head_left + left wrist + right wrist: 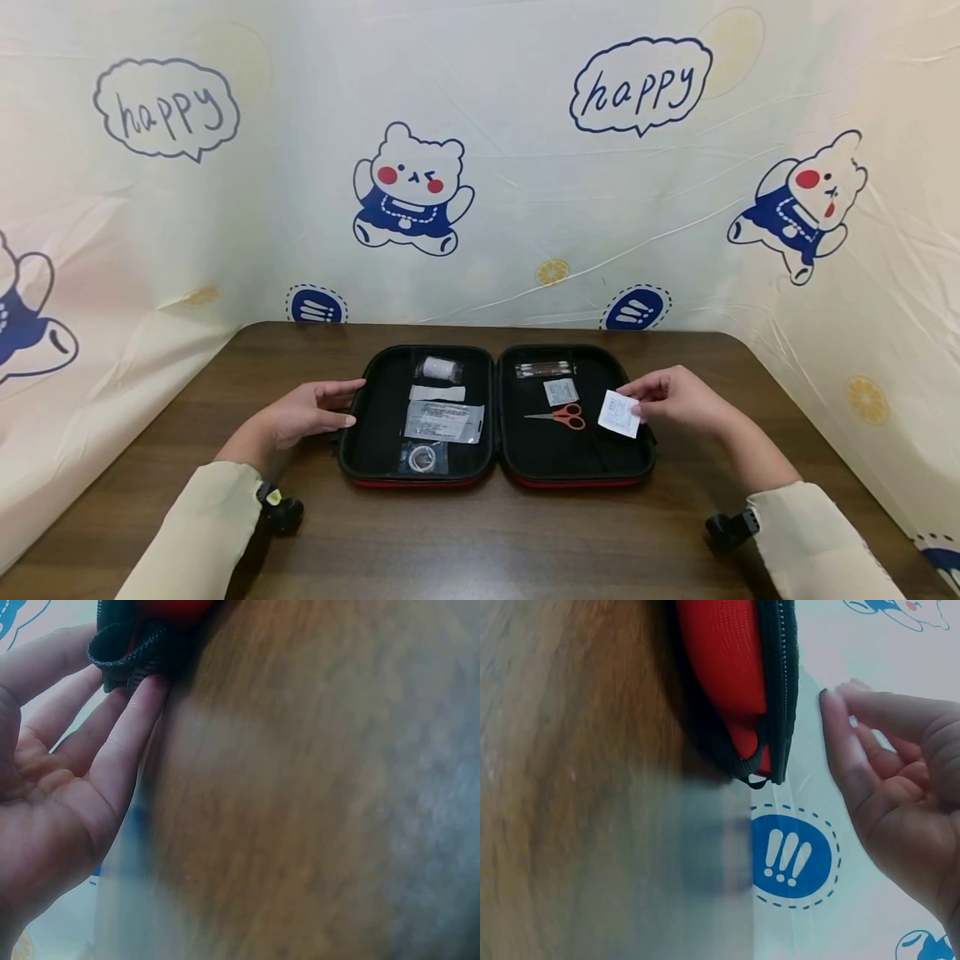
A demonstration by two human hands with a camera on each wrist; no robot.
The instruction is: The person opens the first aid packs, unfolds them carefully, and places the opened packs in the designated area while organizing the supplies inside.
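An unzipped black case (528, 454) with a red outside lies opened flat on the table. My right hand (681, 402) pinches a small square white packet with fine print (618, 414) over the case's right half. At the left rim, my left hand (309, 412) rests with extended fingers against the edge. In the left wrist view, its fingertips touch near a black webbing loop (124, 649). Orange-handled scissors (567, 416), another white packet (561, 392) and a sleeve of cotton swabs (543, 369) lie in the right half. The right wrist view does not show the pinched packet.
In the left half lie a wrapped white roll (438, 368), a white strip (437, 393), a printed clear pouch (444, 422) and a bagged tape roll (422, 458). The brown wooden table (480, 542) meets a patterned curtain (517, 192) behind.
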